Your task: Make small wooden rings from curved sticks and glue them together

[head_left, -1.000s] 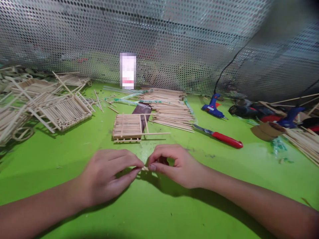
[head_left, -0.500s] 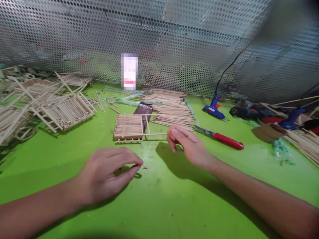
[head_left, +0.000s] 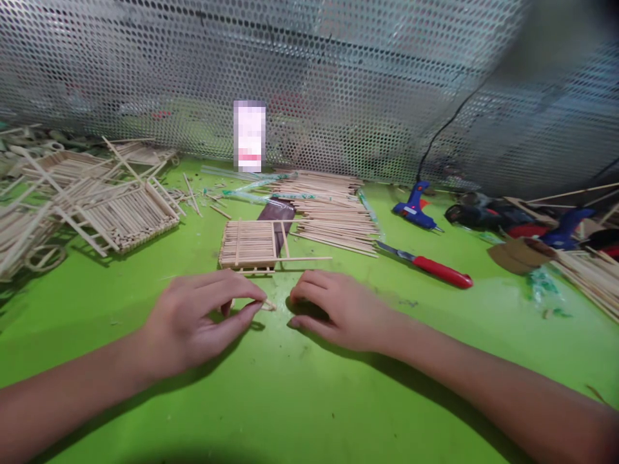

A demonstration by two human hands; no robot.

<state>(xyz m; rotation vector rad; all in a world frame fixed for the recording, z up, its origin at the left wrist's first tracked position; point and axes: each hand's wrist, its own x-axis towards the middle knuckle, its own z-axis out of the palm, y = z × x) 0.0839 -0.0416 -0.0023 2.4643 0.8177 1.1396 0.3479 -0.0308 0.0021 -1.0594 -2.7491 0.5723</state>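
the slatted stick frame point(head_left: 255, 245) just beyond our hands looks mostly built, while a small stick piece point(head_left: 269, 307), unattached, sits pinched in our left hand point(head_left: 196, 322); our right hand point(head_left: 345, 310), loosely parted, shows nothing held.

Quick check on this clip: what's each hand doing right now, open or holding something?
Left hand: closed, pinching a small wooden piece between thumb and finger.
Right hand: open, fingers curled, nothing visible in it.
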